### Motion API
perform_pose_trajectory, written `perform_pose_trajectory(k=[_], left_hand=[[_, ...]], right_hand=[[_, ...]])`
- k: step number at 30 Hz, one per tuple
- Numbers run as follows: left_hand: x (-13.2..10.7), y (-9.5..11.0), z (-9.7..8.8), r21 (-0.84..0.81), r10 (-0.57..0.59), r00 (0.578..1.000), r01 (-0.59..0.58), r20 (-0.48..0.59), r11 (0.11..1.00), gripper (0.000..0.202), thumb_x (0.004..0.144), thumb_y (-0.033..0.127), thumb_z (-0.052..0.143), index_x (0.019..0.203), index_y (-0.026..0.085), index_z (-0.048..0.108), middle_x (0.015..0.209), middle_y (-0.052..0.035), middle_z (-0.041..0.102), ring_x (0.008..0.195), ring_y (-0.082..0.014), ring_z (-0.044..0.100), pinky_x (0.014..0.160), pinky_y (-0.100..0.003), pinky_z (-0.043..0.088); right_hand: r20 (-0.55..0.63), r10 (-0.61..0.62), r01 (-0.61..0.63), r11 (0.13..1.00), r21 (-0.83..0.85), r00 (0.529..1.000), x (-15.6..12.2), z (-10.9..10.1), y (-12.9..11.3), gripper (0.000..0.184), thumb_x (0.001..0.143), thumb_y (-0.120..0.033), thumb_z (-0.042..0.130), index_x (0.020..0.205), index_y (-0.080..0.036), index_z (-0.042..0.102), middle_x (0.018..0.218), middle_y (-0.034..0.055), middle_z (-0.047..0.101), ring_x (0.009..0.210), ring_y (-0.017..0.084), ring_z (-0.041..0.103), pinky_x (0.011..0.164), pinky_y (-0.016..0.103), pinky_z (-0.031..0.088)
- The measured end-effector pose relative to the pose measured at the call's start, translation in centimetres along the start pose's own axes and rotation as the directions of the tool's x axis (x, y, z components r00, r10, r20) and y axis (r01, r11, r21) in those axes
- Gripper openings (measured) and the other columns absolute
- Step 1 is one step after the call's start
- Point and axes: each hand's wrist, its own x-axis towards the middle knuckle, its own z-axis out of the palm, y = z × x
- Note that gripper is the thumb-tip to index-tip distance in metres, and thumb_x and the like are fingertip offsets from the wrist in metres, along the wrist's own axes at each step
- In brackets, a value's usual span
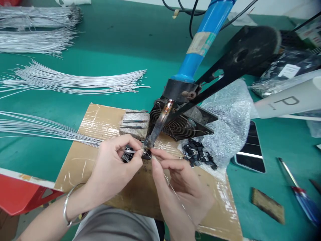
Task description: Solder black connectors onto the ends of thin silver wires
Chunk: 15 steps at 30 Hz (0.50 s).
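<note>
A soldering iron [197,50] with a blue handle is held slanting down in a black stand, its metal tip between my two hands. My left hand [112,170] is closed in a pinch on a thin grey cable, its end by the iron's tip. More thin grey cables [45,125] run from the left edge to beneath this hand. My right hand [183,184] pinches a thin solder wire [179,200], which trails down across the palm. The solder's front end lies close to the tip; whether they touch I cannot tell. Cardboard [218,207] lies beneath both hands.
A black fan [175,125] stands behind the tip, beside a block [134,132] with three metal rods on it. Small black pieces [198,152] lie near bubble wrap [228,113]. Rightward are a phone [250,147], a brown block [268,205] and a blue-handled tool [304,204]. Cable bundles [82,78] lie left.
</note>
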Motion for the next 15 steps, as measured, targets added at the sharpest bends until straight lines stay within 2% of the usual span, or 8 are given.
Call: perform_pose_trajectory(k=[4,8,15], left_hand=[[0.12,-0.1,-0.07,0.002,-0.014,1.0,0.014,-0.001,1.0,0.01,0.08,0.02,0.063,0.071,0.019,0.068,0.079,-0.0026,0.075,0.076,-0.0184,0.07,0.062,-0.028,0.05],[0.21,-0.09,-0.1,0.011,-0.037,0.999,0.037,0.008,0.999,0.009,0.079,0.019,0.063,0.071,0.019,0.068,0.078,-0.0028,0.075,0.075,-0.0183,0.069,0.062,-0.028,0.05],[-0.03,0.1,-0.05,0.017,-0.012,1.0,0.012,0.007,1.0,0.01,0.08,0.019,0.063,0.07,0.019,0.067,0.078,-0.0036,0.075,0.075,-0.0189,0.07,0.062,-0.028,0.05]], right_hand=[[0.008,0.01,-0.01,1.0,-0.018,1.0,0.08,-0.01,-0.05,0.013,0.091,-0.018,0.077,0.081,-0.022,0.069,0.104,0.0068,0.084,0.092,0.019,0.081,0.081,0.029,0.063],[0.007,0.031,-0.031,0.999,-0.005,0.999,0.06,0.07,0.11,0.013,0.091,-0.019,0.077,0.081,-0.023,0.069,0.104,0.0047,0.084,0.092,0.018,0.081,0.083,0.027,0.062],[-0.009,0.015,-0.015,1.0,0.006,1.0,-0.04,0.2,0.17,0.013,0.09,-0.017,0.077,0.081,-0.022,0.07,0.103,0.0048,0.084,0.091,0.018,0.081,0.082,0.028,0.063]])
